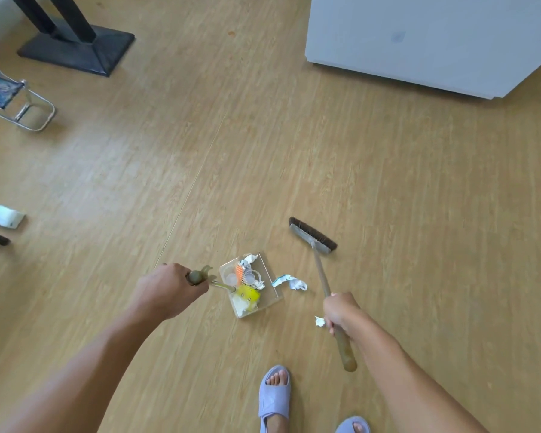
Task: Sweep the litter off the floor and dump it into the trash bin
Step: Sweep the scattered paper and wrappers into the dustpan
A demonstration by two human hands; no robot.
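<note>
My left hand (pixel 166 289) grips the handle of a clear dustpan (pixel 270 278) resting on the wooden floor. The pan holds several bits of litter: crumpled white paper, clear lids, an orange piece and a yellow wrapper (pixel 248 295). My right hand (pixel 338 312) grips the handle of a broom; its dark-bristled broom head (pixel 313 235) sits on the floor to the right of and beyond the pan. Crumpled white and blue paper (pixel 289 282) lies just off the pan's right edge. Another small white scrap (pixel 319 321) lies beside my right hand. No trash bin is in view.
A white cabinet (pixel 434 42) stands at the back right. A black stand base (pixel 75 48) and a folding metal stool (pixel 16 101) are at the back left. A white strip (pixel 2 215) lies at the left edge. My feet in lilac slippers (pixel 274 398) are below.
</note>
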